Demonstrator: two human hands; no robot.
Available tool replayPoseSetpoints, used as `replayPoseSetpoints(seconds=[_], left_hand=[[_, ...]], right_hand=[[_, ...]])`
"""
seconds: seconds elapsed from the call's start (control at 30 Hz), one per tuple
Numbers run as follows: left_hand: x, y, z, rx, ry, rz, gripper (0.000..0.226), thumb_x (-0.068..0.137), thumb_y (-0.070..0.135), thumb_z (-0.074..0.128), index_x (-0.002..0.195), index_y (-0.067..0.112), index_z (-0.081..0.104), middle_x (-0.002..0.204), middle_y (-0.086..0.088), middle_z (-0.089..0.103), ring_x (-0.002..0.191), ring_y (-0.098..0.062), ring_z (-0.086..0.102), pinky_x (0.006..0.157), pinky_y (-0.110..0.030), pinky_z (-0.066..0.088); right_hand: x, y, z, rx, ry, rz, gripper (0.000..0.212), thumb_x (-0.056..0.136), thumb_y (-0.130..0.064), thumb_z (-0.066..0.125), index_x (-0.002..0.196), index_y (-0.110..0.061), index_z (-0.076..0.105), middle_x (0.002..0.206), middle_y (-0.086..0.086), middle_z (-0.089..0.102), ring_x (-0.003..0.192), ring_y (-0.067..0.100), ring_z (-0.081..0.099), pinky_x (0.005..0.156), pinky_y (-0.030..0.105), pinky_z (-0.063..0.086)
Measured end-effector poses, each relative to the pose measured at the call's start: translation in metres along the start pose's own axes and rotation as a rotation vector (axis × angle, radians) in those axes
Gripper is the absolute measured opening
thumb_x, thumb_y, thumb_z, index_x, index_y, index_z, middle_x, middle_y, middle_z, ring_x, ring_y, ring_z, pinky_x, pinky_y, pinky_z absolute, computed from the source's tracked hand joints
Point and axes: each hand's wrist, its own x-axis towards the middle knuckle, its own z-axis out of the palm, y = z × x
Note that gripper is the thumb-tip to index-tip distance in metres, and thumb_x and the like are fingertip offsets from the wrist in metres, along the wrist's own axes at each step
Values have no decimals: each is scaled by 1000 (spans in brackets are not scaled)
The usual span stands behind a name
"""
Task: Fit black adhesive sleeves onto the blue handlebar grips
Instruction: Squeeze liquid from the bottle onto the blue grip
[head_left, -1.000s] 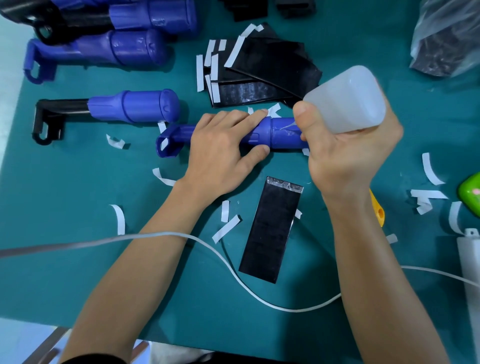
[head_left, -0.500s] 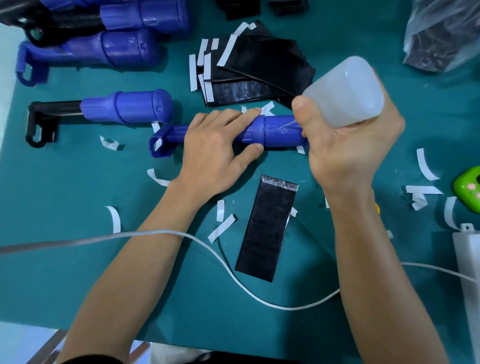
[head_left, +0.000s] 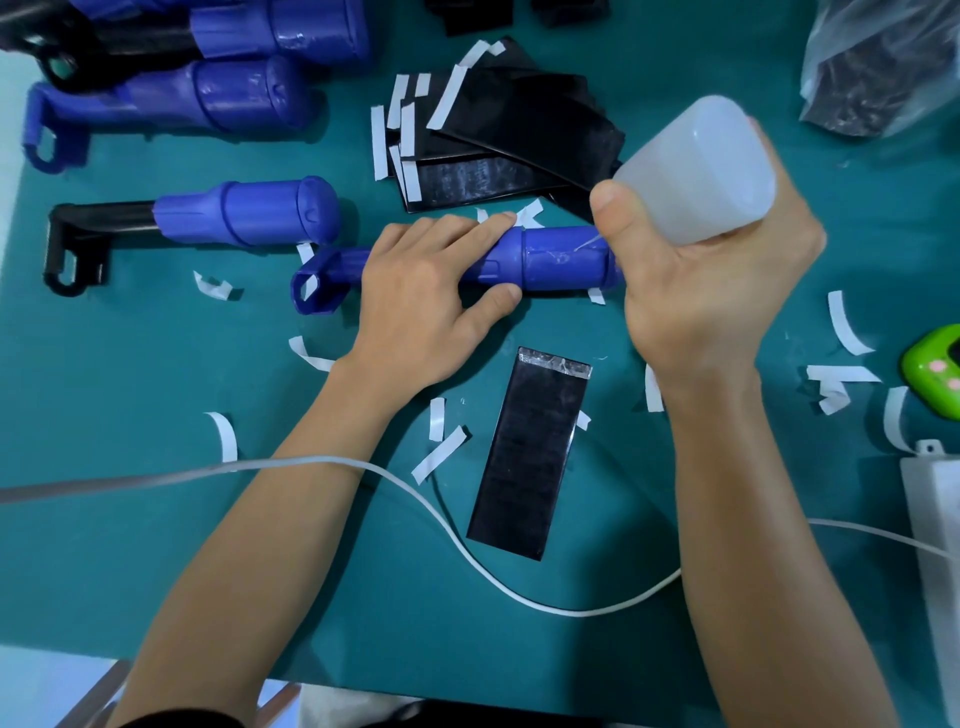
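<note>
**Grip Preparation: Liquid at the Nozzle, Sleeve Not Yet Fitted**

Status. The blue grip (head_left: 561, 260) in work lies lengthwise on the teal mat (head_left: 156, 364), at centre. The left hand (head_left: 431, 291) holds it down, fingers curled over the narrow section and thumb on the near side. The right hand (head_left: 711, 291) wraps its fingers and thumb round a translucent squeeze bottle (head_left: 696, 171), tipped so that the fine nozzle meets the thick end of the grip, where a wet sheen shows.

Done. One black sleeve (head_left: 530, 452) lies flat just near the grip, a shiny band along its far edge; its backing appears to be peeled. Loose white backing strips (head_left: 439, 454) are scattered over the mat.

Left. No sleeve is on this grip. Wrapping and pressing down probably follow the wetting. Three more grips (head_left: 244, 213) at far left show bare blue, and a stack of sleeves (head_left: 498, 150) waits beyond the work. The job is judged to be at an early stage.

Surroundings. A white cable (head_left: 467, 540) crosses the near mat. A green object (head_left: 935, 369), a white box (head_left: 935, 519) and a plastic bag (head_left: 883, 67) sit at the right edge.
</note>
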Motion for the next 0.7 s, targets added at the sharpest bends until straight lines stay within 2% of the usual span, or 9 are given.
replayPoseSetpoints(seconds=[0.1, 0.23, 0.43, 0.57, 0.63, 0.7], left_hand=[[0, 0, -1, -1, 0, -2, 56, 94, 51, 66, 142, 24, 64, 118, 4, 69, 101, -25, 61, 88, -36, 35], [0, 0, 0, 0, -3, -3, 56, 94, 51, 66, 142, 24, 64, 119, 5, 69, 102, -24, 60, 89, -38, 36], [1, -1, 0, 1, 6, -2, 55, 94, 52, 65, 142, 24, 64, 119, 5, 69, 102, -23, 60, 90, -38, 38], [0, -1, 1, 0, 5, 3, 55, 94, 52, 65, 142, 25, 64, 119, 6, 69, 102, -23, 60, 90, -38, 38], [0, -1, 2, -1, 7, 6, 55, 94, 52, 65, 142, 25, 64, 119, 5, 69, 102, -23, 60, 90, -38, 38], [0, -1, 1, -1, 13, 6, 55, 94, 52, 65, 141, 24, 64, 118, 5, 69, 101, -23, 60, 90, -37, 38]], right_hand=[[2, -1, -3, -16, -6, 2, 35, 85, -29, 86, 86, -5, 61, 78, -4, 46, 70, 29, 44, 58, 34, 44], [4, -4, -6, -58, -9, -11, 35, 85, -29, 85, 84, -5, 59, 79, -5, 44, 69, 19, 39, 58, 25, 39], [6, -8, -10, -71, -15, -12, 34, 85, -28, 85, 83, -11, 55, 80, -7, 41, 70, 19, 36, 57, 25, 36], [6, -9, -11, -73, -27, -20, 36, 85, -26, 85, 84, -3, 58, 80, -9, 41, 72, 15, 34, 58, 19, 34], [7, -10, -11, -91, -26, -30, 34, 84, -26, 85, 84, -7, 57, 75, -13, 40, 71, 13, 34, 58, 16, 33], [8, -8, -13, -62, -20, 0, 32, 83, -27, 86, 86, -12, 58, 72, -17, 42, 67, 9, 38, 59, 19, 39]])
